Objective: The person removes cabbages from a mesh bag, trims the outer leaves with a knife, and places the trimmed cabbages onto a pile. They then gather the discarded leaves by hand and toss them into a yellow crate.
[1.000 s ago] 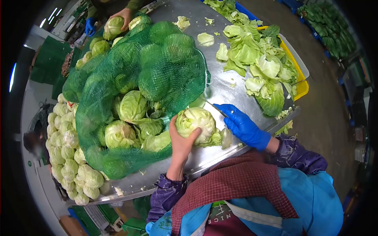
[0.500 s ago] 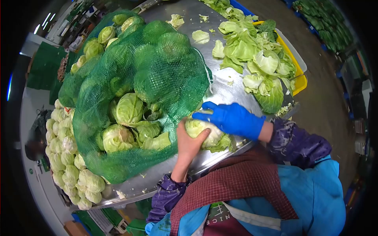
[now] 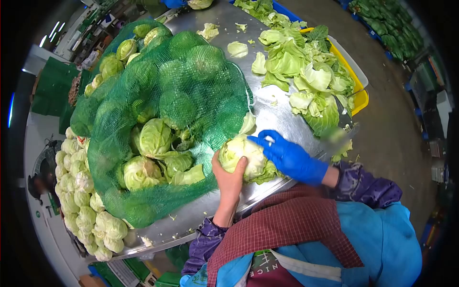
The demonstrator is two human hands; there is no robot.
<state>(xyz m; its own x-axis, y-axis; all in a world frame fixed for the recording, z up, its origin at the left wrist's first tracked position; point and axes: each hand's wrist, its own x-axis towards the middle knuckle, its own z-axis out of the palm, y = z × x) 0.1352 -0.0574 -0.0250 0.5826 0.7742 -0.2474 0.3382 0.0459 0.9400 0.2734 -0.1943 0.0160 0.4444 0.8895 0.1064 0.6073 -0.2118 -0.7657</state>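
Note:
My bare left hand (image 3: 230, 174) is wrapped around the near left side of a pale green cabbage (image 3: 252, 158), its thumb across the front. At the cabbage's upper right is my right hand (image 3: 291, 158) in a blue glove, fingers stretched out and touching or nearly touching it. A small white bit (image 3: 269, 139) shows by those fingers. One loose leaf (image 3: 247, 123) stands up behind the cabbage. Left of it lies a green mesh bag (image 3: 143, 201) with several cabbages, some showing through its opening.
The metal table (image 3: 282, 107) bears scattered leaves. A leaf heap (image 3: 306, 67) lies by a yellow crate (image 3: 362, 101). Pale cabbages (image 3: 86, 215) are piled at the far left. A blurred pale green thing (image 3: 334, 136) is near the table's right edge. Another blue glove (image 3: 173, 3) shows at the top.
My right hand has shifted slightly right and down off the cabbage's top. A leaf now stands behind the cabbage, and a blurred green thing has appeared at the right edge.

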